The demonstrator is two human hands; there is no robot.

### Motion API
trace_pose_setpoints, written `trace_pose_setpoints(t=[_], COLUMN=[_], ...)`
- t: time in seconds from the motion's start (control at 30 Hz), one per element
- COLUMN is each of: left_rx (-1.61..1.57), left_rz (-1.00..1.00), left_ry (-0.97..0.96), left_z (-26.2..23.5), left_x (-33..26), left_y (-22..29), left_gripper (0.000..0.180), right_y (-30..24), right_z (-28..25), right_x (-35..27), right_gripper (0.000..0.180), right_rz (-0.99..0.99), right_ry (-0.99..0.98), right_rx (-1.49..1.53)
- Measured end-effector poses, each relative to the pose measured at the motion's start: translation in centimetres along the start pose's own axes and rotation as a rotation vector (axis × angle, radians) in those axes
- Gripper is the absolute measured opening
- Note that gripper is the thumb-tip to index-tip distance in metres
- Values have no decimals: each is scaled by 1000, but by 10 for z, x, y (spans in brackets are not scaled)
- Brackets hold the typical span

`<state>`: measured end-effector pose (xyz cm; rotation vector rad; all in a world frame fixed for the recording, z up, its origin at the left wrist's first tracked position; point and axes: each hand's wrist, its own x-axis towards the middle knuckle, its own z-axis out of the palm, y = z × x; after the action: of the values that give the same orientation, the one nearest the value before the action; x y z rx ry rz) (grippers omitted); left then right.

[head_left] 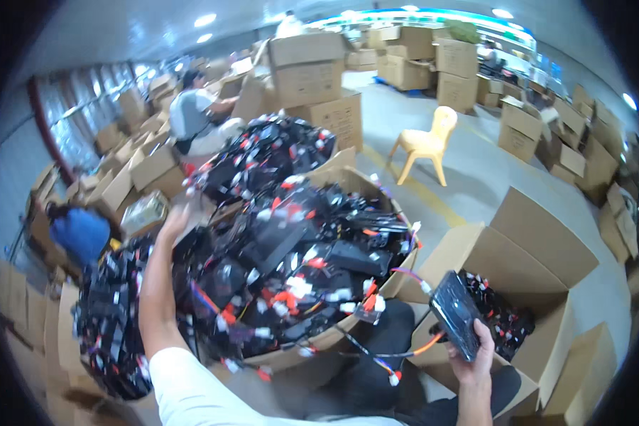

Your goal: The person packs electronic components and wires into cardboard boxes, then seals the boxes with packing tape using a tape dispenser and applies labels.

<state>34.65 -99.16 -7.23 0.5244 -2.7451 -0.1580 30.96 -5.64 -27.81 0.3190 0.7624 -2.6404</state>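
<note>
My right hand (474, 353) grips a flat black rectangular pack (456, 312) with a glossy surface, from which coloured wires with small connectors trail. It is held above the near edge of an open cardboard box (522, 245), where several dark wired pieces (508, 319) lie. My left arm reaches forward over a heap of similar black packs (277, 241) with red and white connectors. At the heap's far left edge is my left hand (179, 219), its fingers smeared by motion. Whether it holds anything cannot be made out.
A large carton (358, 177) holds part of the heap; more packs (113, 319) pile up at left. Beyond stand a yellow plastic chair (427, 144) and stacked cartons (319, 78). One person (192, 117) sits at the far left, another in blue (79, 233) nearer.
</note>
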Motion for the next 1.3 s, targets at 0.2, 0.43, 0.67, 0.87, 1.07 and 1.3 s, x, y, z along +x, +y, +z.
trace_pose_setpoints(t=[0.2,0.43,0.67,0.87,1.07,1.3], left_rx=[74,190,-457,-640,-1480,-1315], left_rz=[-44,-198,-5,228,213,355], left_ry=[-489,-672,-72,72,-312,-636], left_z=[138,72,-87,-46,47,55], left_x=[-1,-13,-27,-82,-209,-239], left_y=[1,87,181,509,700,746], left_gripper=[87,71,43,47,35,34], right_y=[-15,-2,-22,-41,-46,-127], right_z=[-18,-24,31,168,128,93], right_x=[-45,-43,-46,-59,-55,-101], right_gripper=[43,45,60,59,47,40], right_rz=[-197,-145,-274,-1156,-1956,-2168], right_ry=[280,356,5,-112,70,223], right_rx=[-5,-5,-207,-793,-1367,-1198])
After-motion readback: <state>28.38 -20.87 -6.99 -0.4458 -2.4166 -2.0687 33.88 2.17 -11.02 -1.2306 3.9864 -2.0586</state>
